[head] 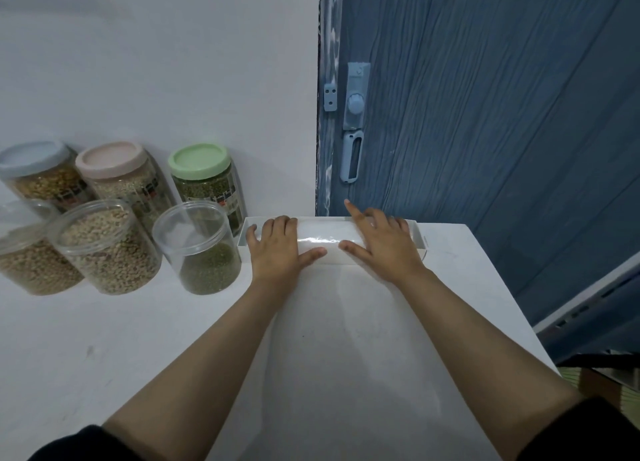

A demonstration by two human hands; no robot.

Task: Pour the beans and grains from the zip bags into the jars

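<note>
Both hands lie flat with fingers spread on a roll of clear zip bags [320, 241] in a white box [420, 244] at the table's [138, 339] far edge: left hand [277, 244] on the roll's left end, right hand [379, 242] on its right, forefinger lifted. Well left, toward the far-left corner, stand the jars: an open green-bean jar [199, 247], then two open grain jars [104, 247], and three lidded jars [204, 180] behind.
</note>
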